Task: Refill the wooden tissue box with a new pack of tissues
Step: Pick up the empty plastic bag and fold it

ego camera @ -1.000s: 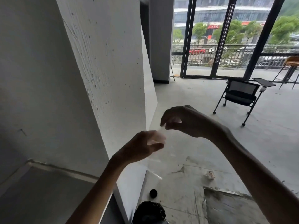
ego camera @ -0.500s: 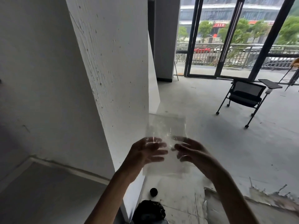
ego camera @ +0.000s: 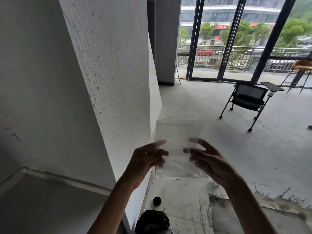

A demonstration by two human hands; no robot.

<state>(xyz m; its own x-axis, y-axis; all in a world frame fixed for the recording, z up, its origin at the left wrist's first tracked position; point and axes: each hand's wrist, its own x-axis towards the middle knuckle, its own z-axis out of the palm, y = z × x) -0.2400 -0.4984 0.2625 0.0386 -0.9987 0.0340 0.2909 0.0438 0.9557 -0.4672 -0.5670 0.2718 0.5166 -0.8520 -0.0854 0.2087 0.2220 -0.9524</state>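
Observation:
A clear, empty plastic wrapper (ego camera: 177, 141) hangs flat in the air in front of me, its top edge at about chest height. My left hand (ego camera: 146, 159) holds its left side with the fingers loosely spread. My right hand (ego camera: 207, 159) holds its right side, thumb and fingers pinching the film. No wooden tissue box and no tissue pack is in view.
A white concrete pillar (ego camera: 108, 81) rises just left of my hands. A black bin bag (ego camera: 152, 222) and a small black ball (ego camera: 157, 200) lie on the floor below. A black wheeled chair (ego camera: 246, 102) stands at right before the glass doors (ego camera: 219, 39).
My hands came down from a pinched, close-together hold and spread the clear wrapper flat between them. The view has tilted and shifted slightly right.

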